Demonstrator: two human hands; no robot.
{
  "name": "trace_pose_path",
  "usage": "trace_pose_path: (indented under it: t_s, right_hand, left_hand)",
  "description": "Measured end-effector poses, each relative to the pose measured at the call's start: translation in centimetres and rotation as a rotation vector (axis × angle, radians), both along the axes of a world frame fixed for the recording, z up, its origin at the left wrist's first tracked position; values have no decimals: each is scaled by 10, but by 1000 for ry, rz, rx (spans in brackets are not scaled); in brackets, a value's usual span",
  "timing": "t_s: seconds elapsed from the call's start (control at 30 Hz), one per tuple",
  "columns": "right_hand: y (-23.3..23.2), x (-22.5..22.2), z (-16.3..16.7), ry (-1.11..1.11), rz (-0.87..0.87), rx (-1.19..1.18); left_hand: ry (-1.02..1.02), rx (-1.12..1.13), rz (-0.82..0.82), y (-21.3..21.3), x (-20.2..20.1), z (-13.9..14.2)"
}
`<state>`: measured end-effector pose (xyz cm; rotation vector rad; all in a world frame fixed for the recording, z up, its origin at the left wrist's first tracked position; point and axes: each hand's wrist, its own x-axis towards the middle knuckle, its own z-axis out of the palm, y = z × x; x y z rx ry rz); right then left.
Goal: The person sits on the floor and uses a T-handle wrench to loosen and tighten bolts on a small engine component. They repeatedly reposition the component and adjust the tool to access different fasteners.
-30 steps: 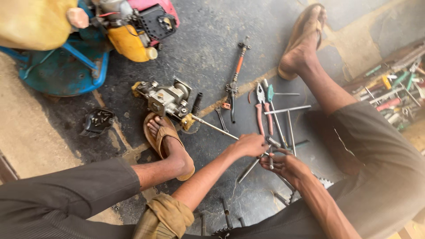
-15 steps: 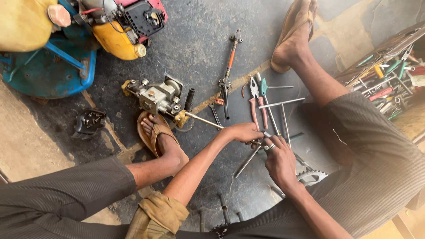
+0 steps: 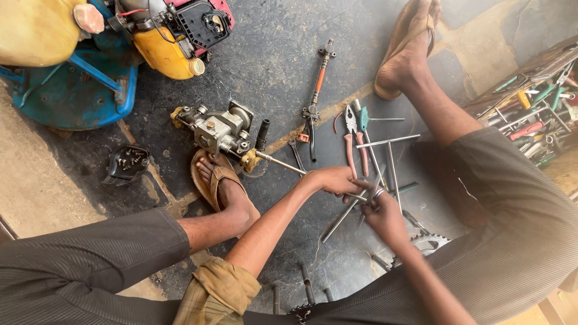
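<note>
left hand (image 3: 331, 179): fingers curled, gripping thin metal rod (image 3: 343, 213)
right hand (image 3: 380, 212): closed on same rod
nearby: pliers (image 3: 349, 135), small engine block (image 3: 220, 129)

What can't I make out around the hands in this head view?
- Small part between the left hand and right hand: covered by fingers, slightly blurred.
- Sprocket: half hidden behind the right forearm.
- Tool tray: cut off by the right edge.
- Screws in black cover: too small.
</note>
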<state>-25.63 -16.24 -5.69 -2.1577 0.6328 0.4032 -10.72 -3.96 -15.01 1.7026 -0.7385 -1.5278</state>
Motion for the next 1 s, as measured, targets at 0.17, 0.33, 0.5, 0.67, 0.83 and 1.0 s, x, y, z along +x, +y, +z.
trace_pose_path:
  t_s: [0.17,0.33,0.5,0.67,0.83,1.0]
  right_hand:
    - [10,-11,14,-232,37,-131]
    - [-11,-1,12,307,-723,408]
    - [3,-1,7,122,-319,307]
    - [15,-14,4,-443,258,-351]
    - [-11,-3,13,-200,-528,288]
    - [-13,12,15,86,-591,543]
  left_hand:
    - [10,14,-56,7,-4,-4]
    - [6,25,-14,7,-3,-8]
    - [-31,41,0,6,1,-4]
    - [57,-9,60,4,10,-6]
    - [100,-125,114,6,15,-8]
    - [0,-20,90,3,13,-5]
